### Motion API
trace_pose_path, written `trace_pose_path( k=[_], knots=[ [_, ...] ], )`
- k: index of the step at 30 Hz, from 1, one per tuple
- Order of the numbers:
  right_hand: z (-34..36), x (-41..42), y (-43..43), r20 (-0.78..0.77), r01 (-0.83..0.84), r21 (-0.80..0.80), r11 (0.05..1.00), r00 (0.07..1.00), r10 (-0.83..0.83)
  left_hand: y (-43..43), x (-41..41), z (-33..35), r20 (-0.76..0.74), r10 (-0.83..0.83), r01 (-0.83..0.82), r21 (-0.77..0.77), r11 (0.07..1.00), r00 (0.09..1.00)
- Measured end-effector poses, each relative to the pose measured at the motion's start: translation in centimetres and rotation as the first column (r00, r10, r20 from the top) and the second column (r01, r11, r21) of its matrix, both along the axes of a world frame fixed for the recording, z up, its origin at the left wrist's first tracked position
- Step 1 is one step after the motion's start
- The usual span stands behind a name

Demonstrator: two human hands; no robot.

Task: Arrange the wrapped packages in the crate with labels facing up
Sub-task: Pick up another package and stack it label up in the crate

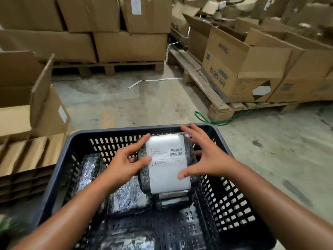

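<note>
A black perforated plastic crate (75, 139) fills the lower middle of the head view. Inside its far right part, a dark package in clear wrap (168, 170) shows a white barcode label on top. My left hand (126, 165) grips its left edge, thumb on the label. My right hand (203, 156) clasps its right side with fingers spread. The package rests on another wrapped package (171, 198). More wrapped packages lie at the left (88, 170), in the middle (126, 197) and near the front edge (126, 243); no label shows on them.
Flattened and open cardboard boxes (27, 123) stand left of the crate. Stacked cartons on a wooden pallet (111, 67) fill the back. Another pallet with open cartons (239, 73) runs along the right. A green cord (212, 121) and a white strap (155, 80) lie on the concrete floor.
</note>
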State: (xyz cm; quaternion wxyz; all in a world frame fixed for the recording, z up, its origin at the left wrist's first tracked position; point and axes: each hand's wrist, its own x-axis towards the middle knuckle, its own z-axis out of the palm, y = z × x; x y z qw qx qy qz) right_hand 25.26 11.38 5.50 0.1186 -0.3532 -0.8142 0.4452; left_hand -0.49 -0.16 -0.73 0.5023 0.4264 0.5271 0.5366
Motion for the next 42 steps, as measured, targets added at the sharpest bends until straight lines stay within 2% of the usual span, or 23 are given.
trace_pose_path(
  k=[3, 5, 6, 8, 10, 12, 18, 25, 38, 42],
  knots=[
    [-1.9, -0.2, -0.7, 0.229, -0.160, 0.109, 0.981, 0.964, 0.132, 0.0, 0.0, -0.9, 0.097, 0.063, -0.057, -0.070, 0.996, 0.993],
    [-3.4, -0.4, -1.1, 0.291, -0.189, 0.136, 0.972, 0.946, 0.143, -0.1, 0.4, -1.4, 0.082, 0.063, -0.056, -0.090, 0.994, 0.995],
    [-4.0, -0.4, -1.2, 0.287, -0.179, 0.138, 0.974, 0.949, 0.134, -0.1, 0.7, -1.6, 0.021, 0.042, -0.039, -0.100, 0.994, 0.999],
    [-4.7, -0.2, -1.0, 0.279, -0.151, 0.127, 0.980, 0.954, 0.111, 0.0, 1.2, -2.3, -0.211, -0.053, 0.023, -0.142, 0.990, 0.976],
    [-5.1, 0.1, -0.6, 0.297, -0.144, 0.114, 0.983, 0.949, 0.105, 0.1, 1.7, -2.9, -0.435, -0.182, 0.102, -0.200, 0.974, 0.882],
    [-5.5, 0.2, -0.2, 0.312, -0.137, 0.097, 0.986, 0.945, 0.101, 0.4, 2.2, -3.2, -0.498, -0.244, 0.136, -0.244, 0.960, 0.832],
    [-6.8, 0.1, 1.1, 0.342, -0.061, 0.044, 0.997, 0.939, 0.042, 2.4, 3.3, -3.9, -0.527, -0.206, 0.079, -0.253, 0.964, 0.825],
    [-8.0, -0.8, 2.7, 0.437, -0.057, -0.016, 0.998, 0.898, 0.058, 3.1, 3.4, -5.7, -0.614, -0.380, 0.170, -0.373, 0.912, 0.691],
    [-8.0, -1.2, 3.7, 0.490, -0.040, -0.051, 0.998, 0.870, 0.060, 2.9, 3.7, -6.3, -0.571, -0.280, 0.127, -0.292, 0.948, 0.772],
    [-6.3, -2.1, 3.7, 0.557, -0.075, -0.029, 0.997, 0.827, 0.078, 2.3, 3.1, -5.4, -0.604, -0.289, 0.125, -0.300, 0.946, 0.742]
  ],
)
